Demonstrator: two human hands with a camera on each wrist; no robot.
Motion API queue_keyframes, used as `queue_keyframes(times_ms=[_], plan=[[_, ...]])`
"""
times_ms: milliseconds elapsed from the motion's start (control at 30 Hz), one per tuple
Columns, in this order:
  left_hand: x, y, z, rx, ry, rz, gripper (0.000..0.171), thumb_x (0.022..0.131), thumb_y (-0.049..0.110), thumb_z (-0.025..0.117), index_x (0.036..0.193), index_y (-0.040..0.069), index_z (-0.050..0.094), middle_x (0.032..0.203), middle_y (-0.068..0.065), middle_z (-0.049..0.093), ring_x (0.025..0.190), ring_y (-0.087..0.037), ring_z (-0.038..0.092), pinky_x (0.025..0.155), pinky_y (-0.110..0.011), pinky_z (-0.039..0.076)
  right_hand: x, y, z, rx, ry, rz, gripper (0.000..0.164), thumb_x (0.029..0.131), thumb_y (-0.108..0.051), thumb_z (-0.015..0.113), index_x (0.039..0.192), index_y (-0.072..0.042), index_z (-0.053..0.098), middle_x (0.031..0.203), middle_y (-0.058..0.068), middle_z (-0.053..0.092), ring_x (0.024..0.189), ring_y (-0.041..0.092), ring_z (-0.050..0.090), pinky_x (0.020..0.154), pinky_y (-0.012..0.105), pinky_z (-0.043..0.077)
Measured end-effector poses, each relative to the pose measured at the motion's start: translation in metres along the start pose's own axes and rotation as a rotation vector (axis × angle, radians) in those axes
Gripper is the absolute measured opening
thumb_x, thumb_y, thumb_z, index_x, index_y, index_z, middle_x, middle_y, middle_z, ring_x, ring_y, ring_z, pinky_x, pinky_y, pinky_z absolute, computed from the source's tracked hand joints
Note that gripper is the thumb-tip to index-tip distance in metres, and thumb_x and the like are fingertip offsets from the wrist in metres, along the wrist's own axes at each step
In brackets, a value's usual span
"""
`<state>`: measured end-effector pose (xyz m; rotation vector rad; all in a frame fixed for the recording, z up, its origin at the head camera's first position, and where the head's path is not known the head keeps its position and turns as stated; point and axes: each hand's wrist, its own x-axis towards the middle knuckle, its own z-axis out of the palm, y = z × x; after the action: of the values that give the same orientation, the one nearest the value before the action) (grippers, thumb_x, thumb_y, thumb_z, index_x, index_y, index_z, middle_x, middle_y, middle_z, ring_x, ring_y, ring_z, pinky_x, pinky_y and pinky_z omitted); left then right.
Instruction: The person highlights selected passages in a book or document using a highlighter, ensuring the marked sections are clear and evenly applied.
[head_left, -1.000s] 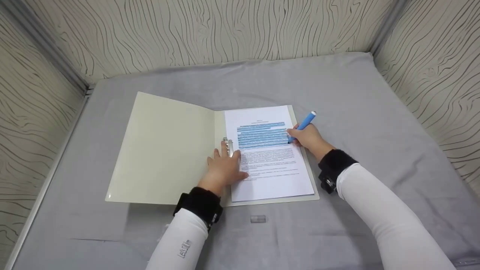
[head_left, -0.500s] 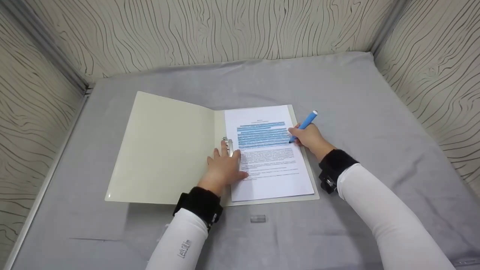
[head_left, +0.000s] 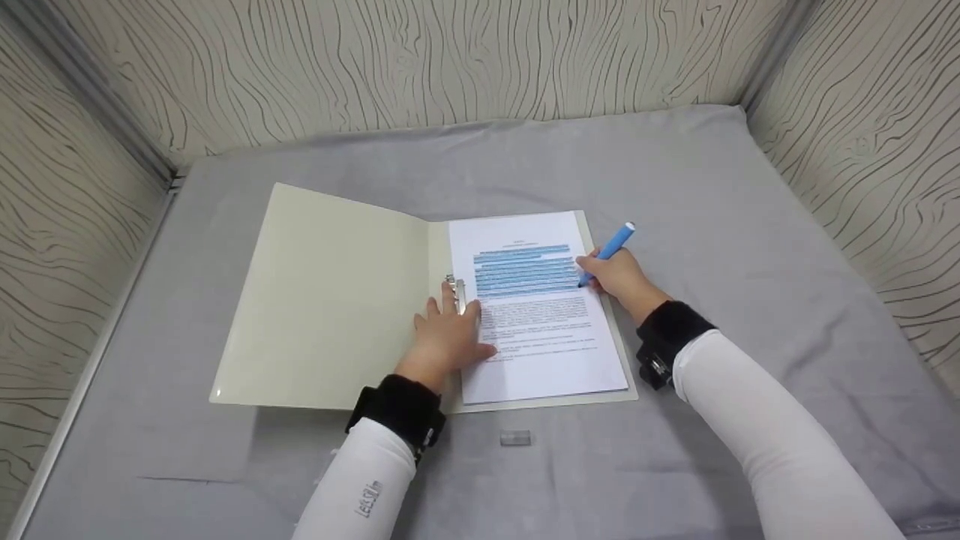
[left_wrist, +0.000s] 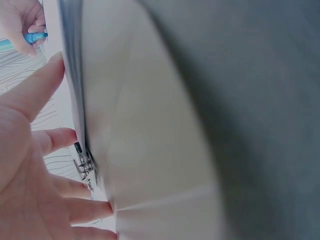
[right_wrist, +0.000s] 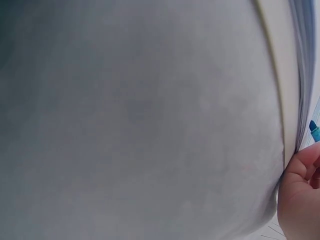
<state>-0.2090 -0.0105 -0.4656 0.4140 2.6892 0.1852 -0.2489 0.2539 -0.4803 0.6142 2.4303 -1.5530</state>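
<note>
My right hand (head_left: pixel 619 274) grips a blue marker (head_left: pixel 616 241), its dark tip down at the right end of the lowest blue line on a printed sheet (head_left: pixel 540 375). In the right wrist view the marker's tip (right_wrist: pixel 313 126) shows just above the fingers. Blue highlighting (head_left: pixel 525 274) covers the upper lines of print; the lower lines are plain. My left hand (head_left: pixel 446 337) lies with fingers spread over the spine of an open cream folder (head_left: pixel 330 300). Its thumb rests on the sheet's left edge, and the fingertips reach the metal clip (head_left: pixel 459 291), which is partly hidden.
A small clear grey cap-like piece (head_left: pixel 515 437) lies on the grey cloth (head_left: pixel 675 172) in front of the folder. The folder's left cover tilts up off the cloth. Wood-patterned panels (head_left: pixel 450 60) stand along the back and both sides.
The marker's tip has shifted very slightly to the right since the first frame and then stays put. The left hand and the folder hold their places.
</note>
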Motion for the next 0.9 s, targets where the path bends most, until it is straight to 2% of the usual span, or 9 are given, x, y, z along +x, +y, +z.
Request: queue_keyframes(times_ms=[100,267,367,467,700,900], plan=[[-0.001,-0.001,0.000,-0.003,0.002,-0.001,0.080,0.082,0.052,0.063,0.147,0.019,0.030,0.153,-0.024,0.001,0.135,-0.048,0.013,0.103,-0.062,0.020,0.001,0.001,0.000,0.015,-0.011,0.002,0.025,0.093,-0.027,0.056,0.098,-0.003,0.049,0.073,0.002,0.052,0.059,0.008,0.051,0.056,0.021,0.042],[-0.002,-0.003,0.000,-0.007,0.003,-0.008,0.080,0.082,0.052,0.063,0.147,0.019,0.030,0.153,-0.023,0.000,0.135,-0.048,0.012,0.103,-0.061,0.019,0.002,0.000,0.001,0.125,-0.017,0.040,0.028,0.094,-0.026,0.054,0.105,-0.001,0.048,0.068,0.000,0.050,0.056,0.007,0.048,0.056,0.019,0.042],[-0.002,-0.004,0.000,-0.008,-0.005,-0.013,0.080,0.082,0.052,0.063,0.147,0.019,0.030,0.153,-0.023,-0.001,0.135,-0.048,0.012,0.103,-0.061,0.019,-0.001,-0.006,0.008,0.169,-0.002,0.044,0.027,0.093,-0.027,0.055,0.105,-0.003,0.049,0.068,0.001,0.050,0.056,0.007,0.048,0.055,0.020,0.041],[-0.002,-0.005,0.000,0.004,-0.004,-0.014,0.080,0.082,0.053,0.064,0.147,0.018,0.032,0.153,-0.024,0.001,0.135,-0.049,0.013,0.102,-0.062,0.020,-0.005,-0.019,0.026,0.168,-0.005,0.001,0.023,0.092,-0.026,0.057,0.098,-0.005,0.049,0.070,0.001,0.050,0.057,0.007,0.049,0.056,0.020,0.041],[0.000,-0.003,-0.002,0.025,-0.014,-0.015,0.082,0.082,0.055,0.062,0.147,0.017,0.030,0.153,-0.024,0.001,0.135,-0.048,0.014,0.102,-0.062,0.021,-0.015,-0.050,0.083,0.089,-0.081,-0.091,0.020,0.088,-0.024,0.063,0.083,-0.008,0.052,0.067,0.000,0.052,0.055,0.008,0.051,0.055,0.020,0.043],[0.000,0.000,-0.001,0.033,-0.006,0.003,0.083,0.082,0.055,0.062,0.147,0.015,0.030,0.152,-0.025,0.003,0.134,-0.048,0.016,0.101,-0.063,0.023,-0.014,-0.054,0.112,0.038,-0.106,-0.112,0.019,0.086,-0.023,0.065,0.082,-0.007,0.054,0.061,0.000,0.052,0.052,0.009,0.050,0.050,0.021,0.041]])
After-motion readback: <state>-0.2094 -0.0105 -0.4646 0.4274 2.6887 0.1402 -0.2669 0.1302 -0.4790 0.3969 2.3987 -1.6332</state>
